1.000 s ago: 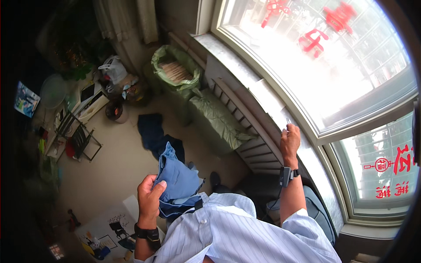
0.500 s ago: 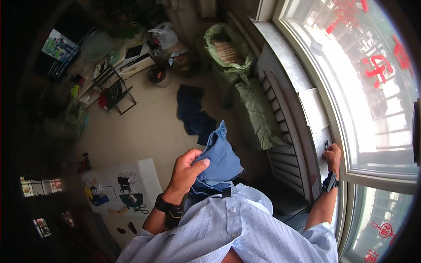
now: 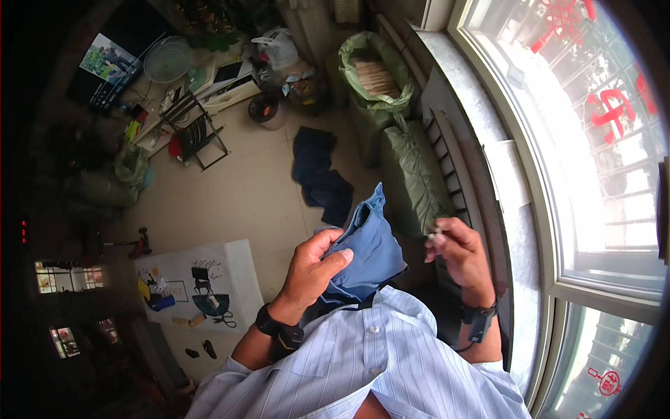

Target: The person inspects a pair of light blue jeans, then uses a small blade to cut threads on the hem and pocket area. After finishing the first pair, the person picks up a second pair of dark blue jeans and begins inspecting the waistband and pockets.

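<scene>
My left hand (image 3: 314, 269) pinches the edge of a folded blue denim cloth piece (image 3: 366, 255) in front of my waist. Its upper corner sticks up and its top edge gapes a little. To the right of the cloth, apart from it, my right hand (image 3: 460, 255) is raised with the fingers closed. At those fingertips shows a bit of a small pointed tool (image 3: 433, 233), mostly hidden by the fingers and too small to name surely.
Dark blue trousers (image 3: 321, 174) lie on the tiled floor. Green sacks (image 3: 412, 174) stand by the radiator, below the windowsill (image 3: 520, 244). At left are a white table (image 3: 241, 279) with scissors (image 3: 225, 319) and a folding chair (image 3: 195, 133); a bin (image 3: 267, 112) stands farther back.
My right hand has come left from the windowsill toward the cloth. The small dark pointed tool seen at its fingers there no longer shows on the sill. My left hand keeps its hold.
</scene>
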A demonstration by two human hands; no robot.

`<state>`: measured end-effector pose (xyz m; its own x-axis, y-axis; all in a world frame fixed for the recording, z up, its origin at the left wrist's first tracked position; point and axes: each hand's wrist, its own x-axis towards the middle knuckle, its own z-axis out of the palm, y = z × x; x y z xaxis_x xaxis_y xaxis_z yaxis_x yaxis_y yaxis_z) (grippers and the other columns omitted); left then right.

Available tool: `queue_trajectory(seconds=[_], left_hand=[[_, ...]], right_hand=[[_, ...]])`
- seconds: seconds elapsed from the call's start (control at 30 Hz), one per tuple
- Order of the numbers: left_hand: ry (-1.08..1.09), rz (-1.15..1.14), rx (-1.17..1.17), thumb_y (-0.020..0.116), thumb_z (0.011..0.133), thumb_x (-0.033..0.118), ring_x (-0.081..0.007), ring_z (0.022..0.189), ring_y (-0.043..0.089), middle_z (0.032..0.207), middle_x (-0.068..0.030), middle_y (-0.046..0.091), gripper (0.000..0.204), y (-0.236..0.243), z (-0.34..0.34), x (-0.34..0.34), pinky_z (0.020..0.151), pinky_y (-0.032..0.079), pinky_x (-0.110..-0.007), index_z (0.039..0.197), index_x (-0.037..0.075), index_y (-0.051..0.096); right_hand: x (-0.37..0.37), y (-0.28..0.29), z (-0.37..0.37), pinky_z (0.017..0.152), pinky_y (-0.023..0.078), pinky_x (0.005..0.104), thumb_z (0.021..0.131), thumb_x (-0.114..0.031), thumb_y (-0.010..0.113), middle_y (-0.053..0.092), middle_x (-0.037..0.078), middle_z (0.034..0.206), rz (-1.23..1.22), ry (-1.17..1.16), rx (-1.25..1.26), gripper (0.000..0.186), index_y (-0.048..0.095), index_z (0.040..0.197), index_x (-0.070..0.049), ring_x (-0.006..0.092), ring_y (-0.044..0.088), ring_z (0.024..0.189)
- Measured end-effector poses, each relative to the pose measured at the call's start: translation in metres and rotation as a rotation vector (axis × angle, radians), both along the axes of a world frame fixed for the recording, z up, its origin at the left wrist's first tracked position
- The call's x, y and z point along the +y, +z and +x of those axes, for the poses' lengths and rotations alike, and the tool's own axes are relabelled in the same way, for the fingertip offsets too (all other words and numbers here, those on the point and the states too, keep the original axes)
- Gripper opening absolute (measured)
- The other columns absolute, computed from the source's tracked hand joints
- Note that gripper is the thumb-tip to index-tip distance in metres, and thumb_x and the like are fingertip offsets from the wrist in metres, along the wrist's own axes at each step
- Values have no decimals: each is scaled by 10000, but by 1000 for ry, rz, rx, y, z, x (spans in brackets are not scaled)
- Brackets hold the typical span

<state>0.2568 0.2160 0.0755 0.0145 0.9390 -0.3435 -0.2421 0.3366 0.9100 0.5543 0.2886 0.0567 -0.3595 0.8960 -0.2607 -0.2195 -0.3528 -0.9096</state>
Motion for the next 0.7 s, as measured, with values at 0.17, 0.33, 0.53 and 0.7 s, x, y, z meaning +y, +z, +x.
queue_trajectory(seconds=[0.17,0.33,0.53,0.7], left_hand=[[18,-10,13,676,990,63,-72,981,619,1124,-36,694,382,6,2,-4,871,509,-245,1346,-57,606],[41,-32,-71,669,990,53,-92,1025,641,1175,-59,703,405,9,1,-5,912,522,-262,1373,-58,595],[55,-55,-146,648,976,34,-138,1070,677,1211,-98,714,417,12,-1,-4,976,536,-294,1378,-61,589],[54,-63,-201,649,963,31,-149,1107,677,1246,-106,710,437,12,-3,-1,1007,531,-307,1388,-51,594]], right_hand=[[-2,30,-56,692,490,284,1007,-93,699,632,64,975,353,260,-198,269,628,1227,45,134,588,759],[-2,25,-81,669,471,339,951,-112,763,575,124,905,694,234,-430,316,639,1198,42,242,586,736],[0,24,-87,665,505,412,957,-173,763,601,173,902,782,236,-477,329,636,1169,44,347,628,742],[2,21,-89,669,507,419,986,-201,736,608,181,904,740,247,-477,319,640,1156,51,366,640,750]])
